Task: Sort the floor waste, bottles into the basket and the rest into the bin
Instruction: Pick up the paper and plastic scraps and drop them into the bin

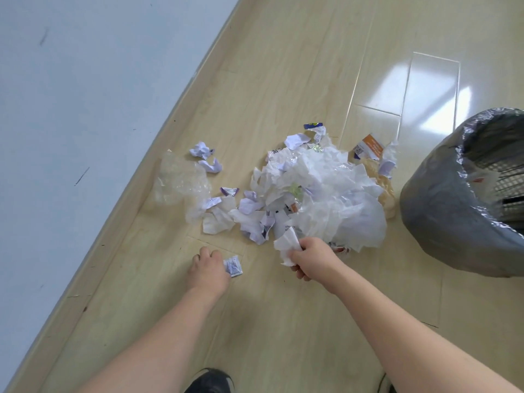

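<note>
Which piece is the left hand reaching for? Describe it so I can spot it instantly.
Start at the big white paper pile beside the bin, then look toward the near side of the floor, where the left hand rests. Right against its fingers lies a small sachet. It is flat, square and printed with purple, and it lies apart from the pile, unlike the crumpled scraps.
</note>
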{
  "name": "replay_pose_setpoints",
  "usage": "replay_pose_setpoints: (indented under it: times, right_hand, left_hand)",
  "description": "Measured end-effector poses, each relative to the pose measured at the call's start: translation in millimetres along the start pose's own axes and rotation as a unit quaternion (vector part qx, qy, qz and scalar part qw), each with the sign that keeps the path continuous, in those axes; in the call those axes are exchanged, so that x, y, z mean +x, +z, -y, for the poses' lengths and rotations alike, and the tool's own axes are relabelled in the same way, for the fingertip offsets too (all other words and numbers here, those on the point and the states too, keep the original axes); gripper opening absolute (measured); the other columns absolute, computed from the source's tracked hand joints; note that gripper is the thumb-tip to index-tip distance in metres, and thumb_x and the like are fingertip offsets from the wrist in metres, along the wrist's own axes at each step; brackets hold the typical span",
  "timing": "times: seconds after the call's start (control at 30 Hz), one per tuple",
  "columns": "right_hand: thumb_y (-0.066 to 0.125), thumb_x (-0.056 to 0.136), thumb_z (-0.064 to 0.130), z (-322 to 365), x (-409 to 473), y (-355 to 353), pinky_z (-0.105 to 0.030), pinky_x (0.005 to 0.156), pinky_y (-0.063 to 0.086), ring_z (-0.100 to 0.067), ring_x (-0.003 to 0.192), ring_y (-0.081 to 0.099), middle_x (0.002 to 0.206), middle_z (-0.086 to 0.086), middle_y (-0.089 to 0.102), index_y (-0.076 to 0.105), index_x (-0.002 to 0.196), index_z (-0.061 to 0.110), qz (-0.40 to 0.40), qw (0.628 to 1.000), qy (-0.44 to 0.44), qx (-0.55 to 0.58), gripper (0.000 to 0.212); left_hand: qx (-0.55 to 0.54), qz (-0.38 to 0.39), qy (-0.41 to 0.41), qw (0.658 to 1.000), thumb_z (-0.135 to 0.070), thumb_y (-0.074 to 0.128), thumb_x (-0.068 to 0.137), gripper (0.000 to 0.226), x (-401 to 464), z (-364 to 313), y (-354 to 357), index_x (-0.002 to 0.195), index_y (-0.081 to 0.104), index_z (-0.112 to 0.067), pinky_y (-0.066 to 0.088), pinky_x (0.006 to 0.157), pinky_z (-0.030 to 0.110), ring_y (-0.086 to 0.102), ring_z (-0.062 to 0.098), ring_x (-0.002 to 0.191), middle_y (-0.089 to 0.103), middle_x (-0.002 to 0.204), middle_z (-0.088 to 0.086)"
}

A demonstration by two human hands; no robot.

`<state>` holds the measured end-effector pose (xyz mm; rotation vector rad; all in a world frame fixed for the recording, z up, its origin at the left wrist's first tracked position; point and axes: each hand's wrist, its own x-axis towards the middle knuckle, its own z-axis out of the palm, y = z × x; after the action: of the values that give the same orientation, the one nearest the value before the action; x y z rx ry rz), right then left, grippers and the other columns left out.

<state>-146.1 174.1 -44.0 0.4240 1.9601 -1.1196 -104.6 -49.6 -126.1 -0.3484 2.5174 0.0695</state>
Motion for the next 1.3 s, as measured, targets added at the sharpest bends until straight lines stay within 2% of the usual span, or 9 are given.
replay_pose_setpoints:
  times: [0.27, 0.4, 0.47, 0.8, 0.9, 1.03, 1.17, 1.23, 1.3]
  right_hand:
    - [0.052, 0.091, 0.011, 32.4, -23.1, -83.0, -0.028, 0.053, 0.042, -0.017, 0.048, 0.051, 0.066, -0.006, 0.062, 0.057, 0.081, 0.009, -0.016, 0.999, -0.038, -0.002, 0.011]
    - [0.058, 0.091, 0.016, 45.6, -47.2, -143.6, -0.025, 0.048, 0.043, -0.014, 0.046, 0.051, 0.065, -0.004, 0.063, 0.060, 0.086, 0.008, -0.057, 0.996, -0.058, -0.025, 0.010]
    - [0.058, 0.090, 0.015, 46.5, -60.0, -179.8, -0.024, 0.045, 0.040, -0.014, 0.045, 0.049, 0.064, -0.005, 0.060, 0.060, 0.085, 0.007, -0.126, 0.989, -0.067, 0.025, 0.009]
    - [0.045, 0.093, 0.017, -15.9, -107.0, -288.5, -0.029, 0.050, 0.038, -0.020, 0.060, 0.050, 0.072, -0.010, 0.057, 0.059, 0.080, 0.012, -0.452, 0.839, -0.076, 0.292, 0.020]
    - [0.045, 0.094, 0.028, -45.1, -105.6, -298.8, -0.029, 0.052, 0.033, -0.020, 0.061, 0.045, 0.072, -0.005, 0.050, 0.053, 0.075, 0.014, -0.482, 0.834, -0.030, 0.266, 0.025]
    - [0.042, 0.093, 0.029, -67.6, -98.6, -299.5, -0.030, 0.059, 0.035, -0.018, 0.066, 0.045, 0.077, -0.003, 0.049, 0.052, 0.093, 0.012, -0.444, 0.862, 0.018, 0.246, 0.020]
    - [0.042, 0.085, 0.021, -62.5, -96.2, -289.1, -0.037, 0.076, 0.047, -0.026, 0.087, 0.056, 0.093, -0.003, 0.060, 0.062, 0.098, 0.015, -0.458, 0.872, -0.038, 0.167, 0.024]
    - [0.044, 0.088, 0.021, -49.3, -93.5, -276.6, -0.042, 0.097, 0.046, -0.022, 0.110, 0.054, 0.115, -0.001, 0.059, 0.060, 0.121, 0.016, -0.505, 0.847, -0.084, 0.140, 0.037]
    - [0.046, 0.090, 0.017, -28.8, -87.4, -254.1, -0.038, 0.104, 0.041, -0.018, 0.114, 0.050, 0.119, -0.001, 0.056, 0.058, 0.123, 0.013, -0.549, 0.812, -0.170, 0.104, 0.035]
  left_hand:
    - [0.040, 0.052, -0.002, 0.998, -0.033, 0.044, 0.096, 0.022, -20.7, -18.2, -8.7, 0.110, 0.055, -0.020, 0.041, 0.089, 0.031, 0.051, 0.026, 0.114, 0.059, 0.120, 0.002]
    - [-0.247, 0.062, 0.030, 0.967, -0.022, 0.050, 0.088, 0.011, -40.1, -55.1, -46.1, 0.081, 0.049, -0.014, 0.037, 0.060, 0.029, 0.048, 0.017, 0.067, 0.056, 0.078, -0.001]
    - [-0.338, 0.049, 0.069, 0.937, -0.019, 0.055, 0.084, 0.013, -46.6, -89.9, -82.8, 0.079, 0.049, -0.009, 0.035, 0.058, 0.029, 0.043, 0.017, 0.061, 0.049, 0.068, 0.000]
    - [-0.461, -0.030, 0.288, 0.839, -0.025, 0.059, 0.089, 0.018, -92.6, -309.6, -238.5, 0.079, 0.053, -0.011, 0.041, 0.059, 0.030, 0.045, 0.016, 0.058, 0.051, 0.066, 0.001]
    - [-0.422, -0.019, 0.326, 0.846, -0.032, 0.061, 0.087, 0.019, -98.1, -357.9, -254.1, 0.089, 0.061, -0.013, 0.051, 0.071, 0.039, 0.057, 0.017, 0.068, 0.062, 0.077, -0.002]
    - [-0.366, -0.016, 0.306, 0.879, -0.042, 0.056, 0.085, 0.022, -91.3, -373.1, -248.7, 0.094, 0.060, -0.023, 0.050, 0.077, 0.035, 0.062, 0.018, 0.085, 0.064, 0.089, -0.007]
    - [-0.373, -0.023, 0.262, 0.890, -0.025, 0.050, 0.091, 0.012, -73.4, -338.0, -229.9, 0.091, 0.060, -0.018, 0.042, 0.061, 0.028, 0.055, 0.015, 0.069, 0.060, 0.079, -0.008]
    - [-0.383, -0.023, 0.225, 0.895, -0.023, 0.048, 0.091, 0.013, -60.6, -308.4, -217.4, 0.089, 0.060, -0.019, 0.043, 0.063, 0.028, 0.054, 0.015, 0.070, 0.061, 0.080, -0.006]
    - [-0.389, -0.019, 0.175, 0.904, -0.021, 0.046, 0.091, 0.014, -47.1, -271.8, -202.3, 0.089, 0.059, -0.020, 0.042, 0.063, 0.028, 0.054, 0.017, 0.070, 0.062, 0.084, -0.002]
